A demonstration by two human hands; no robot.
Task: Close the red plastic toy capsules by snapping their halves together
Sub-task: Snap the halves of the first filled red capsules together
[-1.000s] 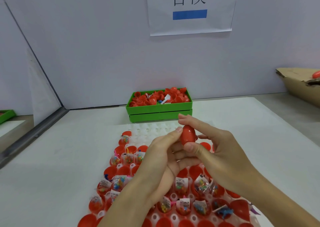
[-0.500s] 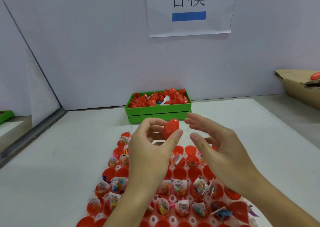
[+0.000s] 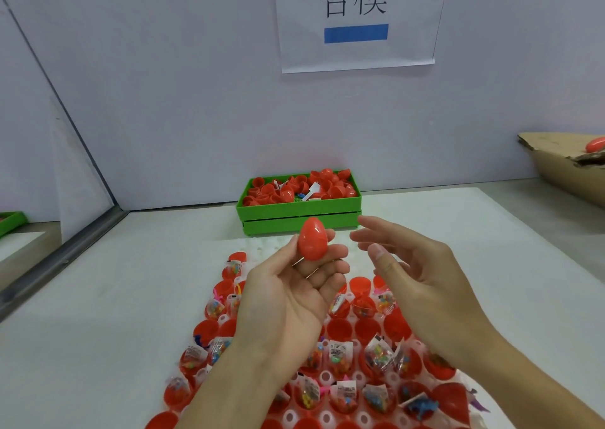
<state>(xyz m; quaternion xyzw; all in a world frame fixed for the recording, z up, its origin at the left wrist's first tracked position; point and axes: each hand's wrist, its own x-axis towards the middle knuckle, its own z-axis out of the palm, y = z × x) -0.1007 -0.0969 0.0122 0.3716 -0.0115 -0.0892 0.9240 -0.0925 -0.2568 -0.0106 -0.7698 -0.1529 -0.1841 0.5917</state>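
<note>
the closed red capsule sits upright at the tips of the left hand, pinched between thumb and curled fingers, above the tray of open halves. the right hand hangs just beside it, loose and holding nothing. best check the seam all round, then drop it clear, probably into the cardboard box.

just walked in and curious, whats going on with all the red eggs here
A person is closing toy capsules. The left hand holds a closed red capsule at its fingertips; the right hand is open beside it, holding nothing. Below, a tray holds open halves filled with bagged toys. A green bin behind holds loose halves.
</note>
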